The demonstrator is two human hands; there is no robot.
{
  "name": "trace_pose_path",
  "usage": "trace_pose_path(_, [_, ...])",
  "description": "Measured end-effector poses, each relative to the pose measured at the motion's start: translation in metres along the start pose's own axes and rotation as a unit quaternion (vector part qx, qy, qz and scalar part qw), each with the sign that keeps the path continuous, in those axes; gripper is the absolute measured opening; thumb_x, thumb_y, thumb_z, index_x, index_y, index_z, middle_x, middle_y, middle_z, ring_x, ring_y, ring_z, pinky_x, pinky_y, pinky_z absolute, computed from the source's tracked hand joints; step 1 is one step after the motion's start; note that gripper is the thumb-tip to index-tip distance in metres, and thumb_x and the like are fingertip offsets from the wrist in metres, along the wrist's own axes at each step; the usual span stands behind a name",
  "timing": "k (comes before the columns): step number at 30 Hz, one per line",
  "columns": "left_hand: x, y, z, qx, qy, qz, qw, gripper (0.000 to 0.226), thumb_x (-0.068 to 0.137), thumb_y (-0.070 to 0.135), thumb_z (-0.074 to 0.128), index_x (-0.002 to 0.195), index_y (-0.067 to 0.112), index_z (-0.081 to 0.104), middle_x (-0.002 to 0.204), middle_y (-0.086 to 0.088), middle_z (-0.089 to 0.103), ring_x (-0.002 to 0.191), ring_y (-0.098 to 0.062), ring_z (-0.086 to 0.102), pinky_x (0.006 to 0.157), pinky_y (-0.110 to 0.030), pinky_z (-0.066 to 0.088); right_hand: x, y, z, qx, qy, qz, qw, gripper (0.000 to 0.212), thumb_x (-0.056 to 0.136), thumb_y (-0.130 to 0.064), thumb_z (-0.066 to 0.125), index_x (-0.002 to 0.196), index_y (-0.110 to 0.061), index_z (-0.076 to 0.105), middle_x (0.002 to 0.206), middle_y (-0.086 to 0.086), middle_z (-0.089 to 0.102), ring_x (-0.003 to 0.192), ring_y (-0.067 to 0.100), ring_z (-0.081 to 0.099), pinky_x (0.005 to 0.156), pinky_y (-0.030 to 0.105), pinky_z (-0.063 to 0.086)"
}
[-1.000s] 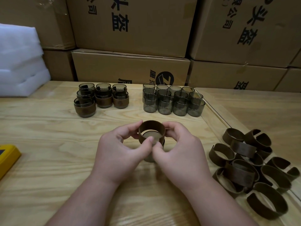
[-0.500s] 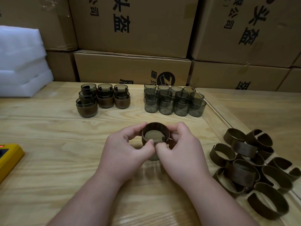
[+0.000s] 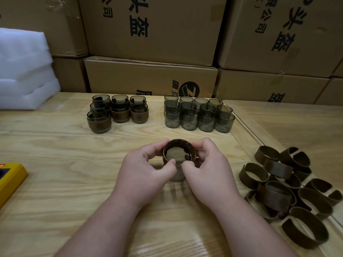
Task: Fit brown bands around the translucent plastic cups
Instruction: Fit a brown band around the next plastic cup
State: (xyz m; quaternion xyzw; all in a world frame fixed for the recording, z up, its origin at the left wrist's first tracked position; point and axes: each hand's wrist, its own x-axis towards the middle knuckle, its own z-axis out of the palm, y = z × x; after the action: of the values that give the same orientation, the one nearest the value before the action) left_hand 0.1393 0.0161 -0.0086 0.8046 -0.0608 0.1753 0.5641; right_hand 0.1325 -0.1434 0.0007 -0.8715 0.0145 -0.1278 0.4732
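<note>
Since a second ago the brown band (image 3: 179, 152) has slid lower over the cup (image 3: 178, 176), and both hands have dropped with it toward the table (image 3: 55, 164). The cup stands upright with its mouth up, near the middle of the table in front of the person; the band rings its upper part, level and open upward, while the cup's base shows below between the thumbs. The left hand (image 3: 146, 171) curls round the band's left side, thumb at the near rim and fingers at the far edge. The right hand (image 3: 209, 171) pinches the right side likewise. Banded cups (image 3: 118, 113) and bare cups (image 3: 198, 115) stand behind; loose bands (image 3: 289, 193) lie heaped at the right.
</note>
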Motion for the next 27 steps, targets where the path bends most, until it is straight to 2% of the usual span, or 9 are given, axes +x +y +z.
trace_pose_path(3, [0.0007, -0.0011, 0.0007, -0.005, -0.01, -0.012, 1.0, 0.05, 0.077, 0.013, 0.084, 0.122, 0.029, 0.074, 0.1, 0.025, 0.074, 0.098, 0.021, 0.062, 0.081, 0.004, 0.04, 0.0016, 0.0018, 0.0, -0.018, -0.004, -0.004, 1.0, 0.034, 0.08, -0.017, 0.064, 0.096, -0.045, 0.054, 0.091, -0.035, 0.069, 0.079, -0.01, 0.065, 0.06, 0.004, 0.043])
trace_pose_path(7, [-0.0001, -0.0023, 0.0021, 0.003, -0.01, -0.013, 1.0, 0.05, 0.075, 0.019, 0.085, 0.123, 0.031, 0.074, 0.099, 0.022, 0.075, 0.098, 0.022, 0.061, 0.081, 0.004, 0.039, 0.0034, 0.0045, -0.0018, -0.047, -0.011, -0.007, 0.999, 0.035, 0.082, -0.017, 0.063, 0.096, -0.046, 0.051, 0.089, -0.026, 0.071, 0.081, -0.012, 0.064, 0.06, 0.003, 0.043])
trace_pose_path(10, [-0.0009, -0.0021, 0.0033, 0.015, -0.004, -0.001, 1.0, 0.052, 0.074, 0.024, 0.087, 0.123, 0.032, 0.074, 0.099, 0.023, 0.074, 0.098, 0.023, 0.06, 0.081, 0.006, 0.037, 0.0035, 0.0047, -0.0027, -0.075, -0.02, -0.013, 0.997, 0.041, 0.085, -0.019, 0.061, 0.108, -0.05, 0.047, 0.095, -0.027, 0.068, 0.088, -0.013, 0.062, 0.063, 0.002, 0.045])
trace_pose_path(15, [-0.0007, -0.0026, 0.0035, 0.025, 0.003, 0.001, 1.0, 0.054, 0.073, 0.031, 0.087, 0.124, 0.034, 0.073, 0.099, 0.023, 0.074, 0.099, 0.025, 0.057, 0.081, 0.006, 0.036, 0.005, 0.0062, -0.001, -0.1, -0.023, -0.028, 0.994, 0.044, 0.089, -0.019, 0.059, 0.126, -0.041, 0.048, 0.101, -0.022, 0.066, 0.089, -0.008, 0.06, 0.067, 0.003, 0.043])
trace_pose_path(21, [-0.0008, -0.0021, 0.0037, 0.033, 0.003, 0.001, 0.999, 0.057, 0.072, 0.037, 0.084, 0.127, 0.035, 0.071, 0.101, 0.023, 0.074, 0.102, 0.025, 0.055, 0.081, 0.007, 0.035, 0.0057, 0.0077, 0.0003, -0.107, -0.016, -0.038, 0.993, 0.044, 0.089, -0.02, 0.059, 0.127, -0.04, 0.049, 0.101, -0.022, 0.067, 0.091, -0.008, 0.061, 0.065, 0.005, 0.044])
trace_pose_path(27, [-0.0018, -0.001, 0.0031, 0.043, -0.006, 0.008, 0.999, 0.062, 0.068, 0.048, 0.085, 0.128, 0.039, 0.069, 0.102, 0.026, 0.07, 0.101, 0.029, 0.052, 0.079, 0.007, 0.035, 0.0044, 0.01, -0.0025, -0.08, -0.002, -0.03, 0.996, 0.043, 0.089, -0.019, 0.062, 0.125, -0.042, 0.053, 0.093, -0.026, 0.063, 0.086, -0.015, 0.059, 0.062, 0.002, 0.043])
